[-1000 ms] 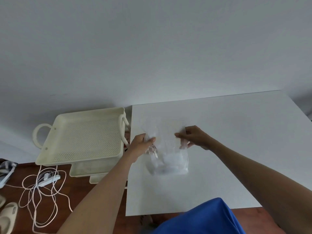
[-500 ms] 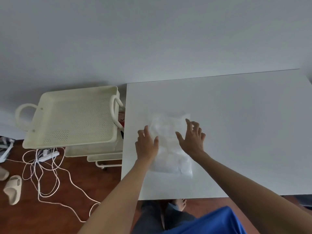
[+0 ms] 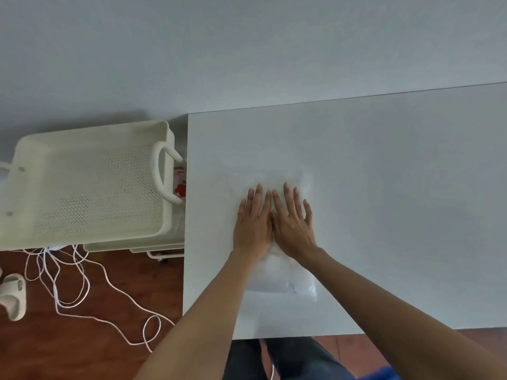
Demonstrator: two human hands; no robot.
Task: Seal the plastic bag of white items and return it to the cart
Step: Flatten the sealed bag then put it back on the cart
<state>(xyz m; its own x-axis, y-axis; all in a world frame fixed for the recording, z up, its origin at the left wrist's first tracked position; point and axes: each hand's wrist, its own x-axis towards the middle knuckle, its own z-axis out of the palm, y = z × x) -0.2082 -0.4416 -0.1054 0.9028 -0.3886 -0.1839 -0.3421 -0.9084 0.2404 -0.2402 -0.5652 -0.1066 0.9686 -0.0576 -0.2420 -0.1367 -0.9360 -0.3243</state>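
Note:
A clear plastic bag [image 3: 282,278] of white items lies flat on the white table [image 3: 384,187], its mouth end pointing away from me. My left hand [image 3: 253,223] and my right hand [image 3: 292,222] rest palm-down side by side on the bag's middle, fingers spread and flat, thumbs touching. The white contents bulge at the near end of the bag, below my wrists. The bag's far edge is faint against the table. The cream cart [image 3: 82,185] stands left of the table, its perforated top tray holding nothing that I can see.
The cart's handle [image 3: 164,174] sits close to the table's left edge, with something red [image 3: 180,189] visible in the gap below. White cables [image 3: 68,283] lie tangled on the wooden floor, and a pale slipper [image 3: 12,296] lies at the far left.
Both hands have let go of the bag's top, laid it flat on the table and moved together onto its middle, palms down. The view has tilted further down.

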